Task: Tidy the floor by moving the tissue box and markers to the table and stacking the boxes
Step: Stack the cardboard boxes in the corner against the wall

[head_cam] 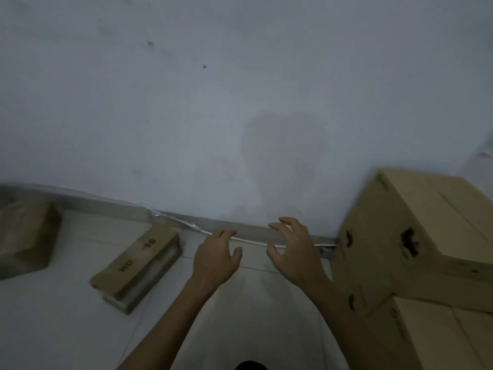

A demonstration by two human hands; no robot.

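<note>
Both my hands are stretched out over the white floor, holding nothing. My left hand (217,256) has relaxed fingers pointing toward the wall. My right hand (292,252) is spread with loosely curved fingers, just left of a large cardboard box (394,236) that sits on top of another cardboard box (437,335) at the right. A flat, long cardboard box (138,265) with printed letters lies on the floor to the left of my left hand. Another brown box (25,236) lies at the far left edge. No tissue box or markers are in view.
A grey wall (213,102) fills the upper view, with a grey skirting strip (106,206) at its foot. A white cable (253,241) runs along the skirting behind my hands. White floor tiles (53,316) stretch between the boxes.
</note>
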